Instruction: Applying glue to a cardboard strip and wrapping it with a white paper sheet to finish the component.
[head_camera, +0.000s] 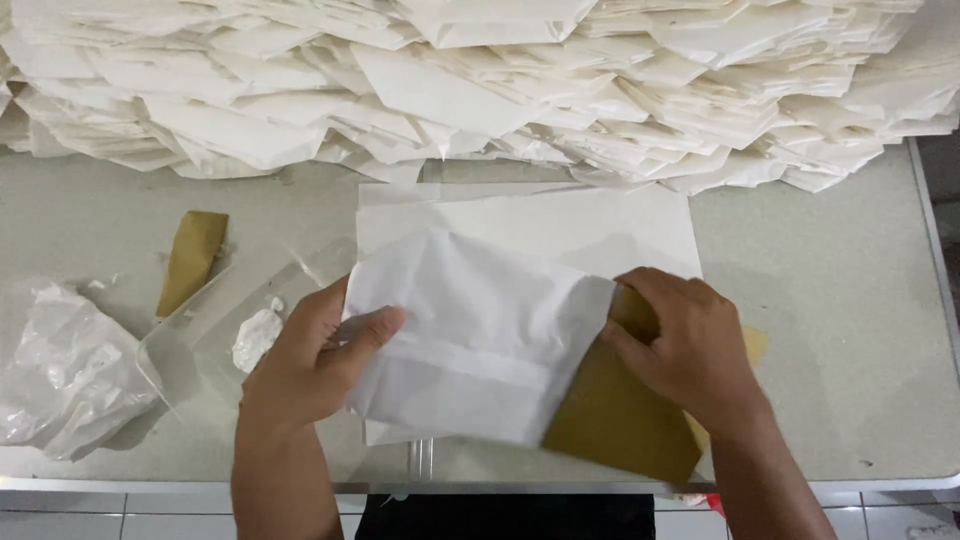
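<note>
My left hand (318, 352) grips the left edge of a folded white paper bag (480, 330), thumb on top. My right hand (680, 345) presses on a brown cardboard piece (615, 420) that sticks out from under the bag's right side. Both lie over a flat white sheet (580, 225) on the pale table (830, 330) near its front edge.
A large heap of folded white paper bags (480, 80) fills the back of the table. A brown cardboard strip (192, 258) lies at the left, beside a clear plastic sheet (230, 320) with a white lump (257, 338). A crumpled plastic bag (60, 370) sits far left.
</note>
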